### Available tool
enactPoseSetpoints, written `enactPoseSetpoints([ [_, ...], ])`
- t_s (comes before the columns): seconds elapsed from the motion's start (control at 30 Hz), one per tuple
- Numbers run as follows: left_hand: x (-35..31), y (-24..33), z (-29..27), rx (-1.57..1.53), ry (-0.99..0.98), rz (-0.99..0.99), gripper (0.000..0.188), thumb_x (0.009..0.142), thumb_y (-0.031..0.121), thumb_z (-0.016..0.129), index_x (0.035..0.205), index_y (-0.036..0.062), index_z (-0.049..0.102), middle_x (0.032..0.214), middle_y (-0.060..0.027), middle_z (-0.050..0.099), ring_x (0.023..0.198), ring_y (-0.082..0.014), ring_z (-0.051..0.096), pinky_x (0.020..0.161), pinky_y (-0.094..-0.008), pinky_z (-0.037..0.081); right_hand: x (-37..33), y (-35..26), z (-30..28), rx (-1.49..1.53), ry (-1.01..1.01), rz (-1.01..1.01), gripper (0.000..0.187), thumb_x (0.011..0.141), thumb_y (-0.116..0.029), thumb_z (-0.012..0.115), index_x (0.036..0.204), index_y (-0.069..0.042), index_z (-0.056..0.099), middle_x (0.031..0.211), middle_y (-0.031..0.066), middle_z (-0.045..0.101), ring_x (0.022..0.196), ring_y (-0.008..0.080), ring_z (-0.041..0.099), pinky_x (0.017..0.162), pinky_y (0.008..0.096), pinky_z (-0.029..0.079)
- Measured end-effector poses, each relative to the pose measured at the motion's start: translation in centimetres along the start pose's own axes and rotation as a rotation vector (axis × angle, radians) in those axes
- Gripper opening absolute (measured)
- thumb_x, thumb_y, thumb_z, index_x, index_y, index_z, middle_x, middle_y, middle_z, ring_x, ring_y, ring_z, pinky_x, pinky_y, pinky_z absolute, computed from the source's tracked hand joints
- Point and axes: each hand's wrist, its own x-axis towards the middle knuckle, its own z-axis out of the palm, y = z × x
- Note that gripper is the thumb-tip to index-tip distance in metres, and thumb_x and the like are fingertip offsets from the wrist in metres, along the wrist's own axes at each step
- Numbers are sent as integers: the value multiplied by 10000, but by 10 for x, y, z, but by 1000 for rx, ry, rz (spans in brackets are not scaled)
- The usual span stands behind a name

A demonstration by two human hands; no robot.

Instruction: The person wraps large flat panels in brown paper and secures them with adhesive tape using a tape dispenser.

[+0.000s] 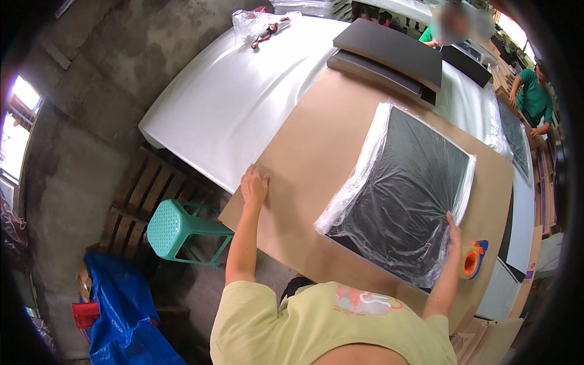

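Note:
A flat dark panel [407, 182] in clear plastic film lies on a big brown cardboard sheet [304, 158]. Its film is bunched white along the left side and creased toward the lower right. My left hand [254, 185] grips the left edge of the cardboard with curled fingers, apart from the panel. At the panel's right edge, near its lower corner, my right hand [453, 234] holds the wrapped border; part of its fingers is hidden. Just right of that hand, an orange and blue tape dispenser [472, 260] rests on the cardboard.
Dark boxy panels [389, 48] are stacked at the cardboard's far end. White sheeting [243, 91] covers the surface at left, with a red-and-black tool [271, 31] on it. A green stool [167, 228] stands below left, near a blue tarp [125, 310]. Two people in green work at far right.

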Motion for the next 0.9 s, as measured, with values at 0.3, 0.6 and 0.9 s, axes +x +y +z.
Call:
enactPoseSetpoints([
  [0.3, -132, -43, -67, -305, 91, -794, 786, 659, 285, 785, 1270, -54, 425, 1273, -177, 475, 1071, -305, 532, 911, -372, 421, -33, -18, 8, 104, -45, 39, 772, 695, -525, 720, 1128, 89, 543, 1067, 124, 606, 943, 214, 571, 864, 319, 425],
  [0.6, -134, -36, -56, -575, -1, -948, 665, 739, 377, 724, 1249, 17, 496, 1121, -128, 599, 1034, -227, 563, 901, -331, 408, -18, -13, 4, 134, -122, 71, 777, 710, -541, 698, 1147, 79, 529, 1049, 115, 616, 924, 209, 588, 858, 320, 438],
  [0.9, -138, -42, -21, -881, 140, -906, 820, 739, 363, 734, 1390, 112, 302, 1284, -216, 454, 1154, -288, 480, 917, -354, 402, -19, -17, 7, 91, -100, 73, 799, 723, -539, 685, 1190, 81, 496, 1103, 132, 595, 988, 229, 570, 900, 335, 418],
])
